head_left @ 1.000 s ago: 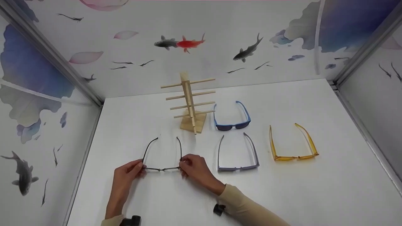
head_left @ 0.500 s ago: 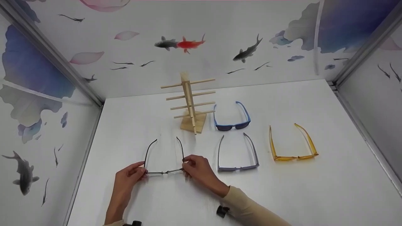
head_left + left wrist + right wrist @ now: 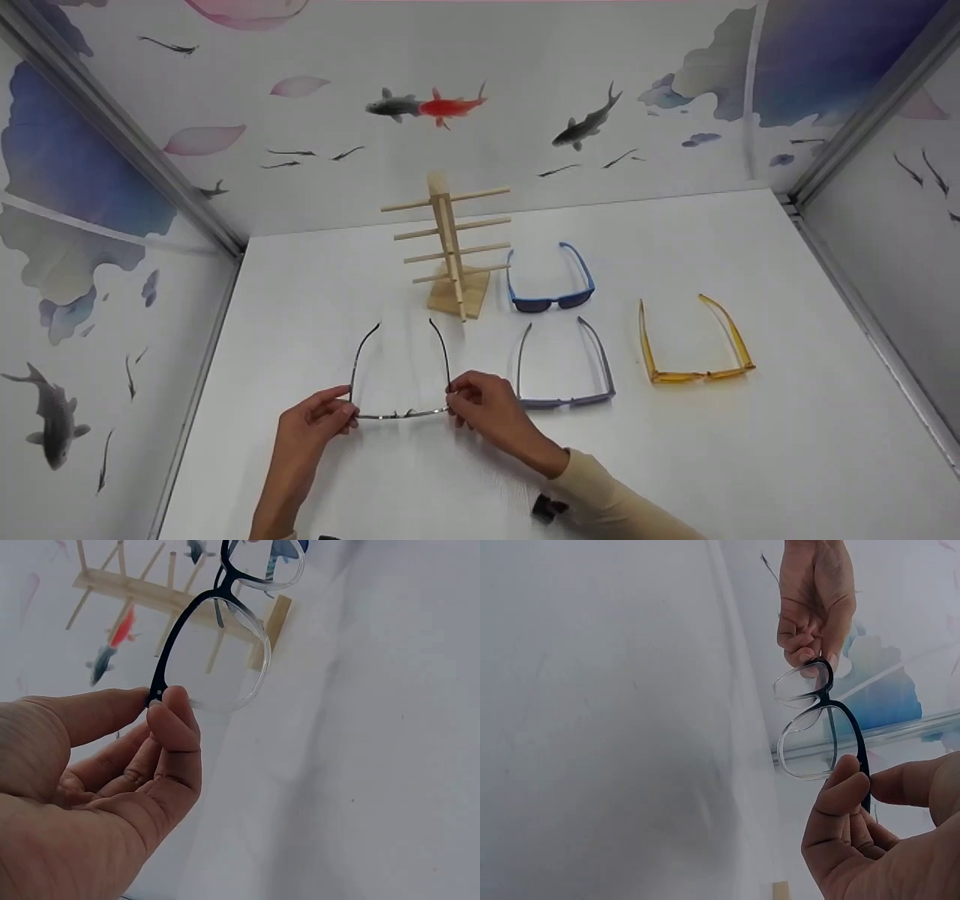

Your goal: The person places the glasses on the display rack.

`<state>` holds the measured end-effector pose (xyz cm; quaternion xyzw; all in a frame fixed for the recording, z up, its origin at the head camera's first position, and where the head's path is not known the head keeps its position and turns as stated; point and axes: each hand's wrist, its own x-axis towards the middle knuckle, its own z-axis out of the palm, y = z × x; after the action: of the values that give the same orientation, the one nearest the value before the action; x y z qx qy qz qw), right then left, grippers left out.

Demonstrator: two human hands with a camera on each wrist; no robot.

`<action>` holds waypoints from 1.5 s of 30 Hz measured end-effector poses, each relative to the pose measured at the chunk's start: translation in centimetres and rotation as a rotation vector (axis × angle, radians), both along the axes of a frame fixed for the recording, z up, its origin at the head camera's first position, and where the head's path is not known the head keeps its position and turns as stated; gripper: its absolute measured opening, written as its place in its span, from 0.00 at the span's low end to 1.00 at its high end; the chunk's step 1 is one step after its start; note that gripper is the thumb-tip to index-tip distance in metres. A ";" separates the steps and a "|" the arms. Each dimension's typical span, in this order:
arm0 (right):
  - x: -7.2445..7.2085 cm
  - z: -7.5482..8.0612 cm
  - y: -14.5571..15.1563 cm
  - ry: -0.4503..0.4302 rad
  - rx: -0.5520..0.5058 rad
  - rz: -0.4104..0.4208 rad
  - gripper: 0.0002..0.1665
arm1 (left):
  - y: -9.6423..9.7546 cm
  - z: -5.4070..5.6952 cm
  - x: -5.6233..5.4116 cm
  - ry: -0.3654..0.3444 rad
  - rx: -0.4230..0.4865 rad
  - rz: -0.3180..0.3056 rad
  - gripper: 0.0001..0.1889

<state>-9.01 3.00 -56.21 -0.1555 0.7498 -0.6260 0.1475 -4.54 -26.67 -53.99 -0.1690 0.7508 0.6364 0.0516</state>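
Note:
Black-topped eyeglasses (image 3: 384, 416) with clear lower rims are held between both hands, temples unfolded and pointing away toward the back of the table. My left hand (image 3: 311, 427) pinches the left hinge corner between thumb and fingers. At the opposite corner, my right hand (image 3: 495, 412) pinches the frame the same way. In the left wrist view one lens (image 3: 217, 652) shows beside the pinching fingertips (image 3: 174, 720). The right wrist view has both lenses and both hands at the two ends of the frame. Beyond the glasses stands a wooden display rack (image 3: 448, 247) with several bare pegs.
Blue sunglasses (image 3: 553, 303) lie just right of the rack's base. Grey-purple glasses (image 3: 568, 403) rest close to my right hand, and yellow glasses (image 3: 701, 376) farther right. All have open temples. Panels with painted fish enclose the white table (image 3: 712, 465) at the back and sides.
Both hands have shifted the eyeglasses slightly right and toward me, and the front of the frame has tilted a little. The rack and the other glasses stay in place.

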 end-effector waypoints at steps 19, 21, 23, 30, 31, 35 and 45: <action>-0.3 2.3 3.8 -0.031 -0.005 -0.035 0.06 | 3.3 1.9 -1.0 0.036 0.004 -0.049 0.15; -0.4 2.4 4.1 -0.018 0.001 -0.041 0.06 | 3.6 2.1 -1.2 0.051 0.012 -0.061 0.15; -0.6 2.5 4.3 -0.010 0.001 -0.047 0.06 | 3.8 2.2 -1.5 0.066 0.015 -0.071 0.14; -1.2 2.8 5.2 -0.012 0.031 -0.078 0.06 | 4.8 2.2 -2.2 0.102 -0.002 -0.088 0.14; -1.4 2.9 5.3 -0.015 0.036 -0.083 0.06 | 5.0 2.1 -2.3 0.106 0.004 -0.088 0.13; -1.9 3.3 5.9 -0.023 0.049 -0.095 0.06 | 5.6 1.8 -2.6 0.129 0.018 -0.084 0.13; -3.2 3.2 7.5 -0.042 0.038 -0.131 0.08 | 7.4 1.7 -4.1 0.162 0.030 -0.089 0.12</action>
<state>-12.19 10.51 -52.97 -0.0902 0.7668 -0.6231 0.1250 -8.63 -19.28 -52.25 -0.0827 0.7496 0.6563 0.0217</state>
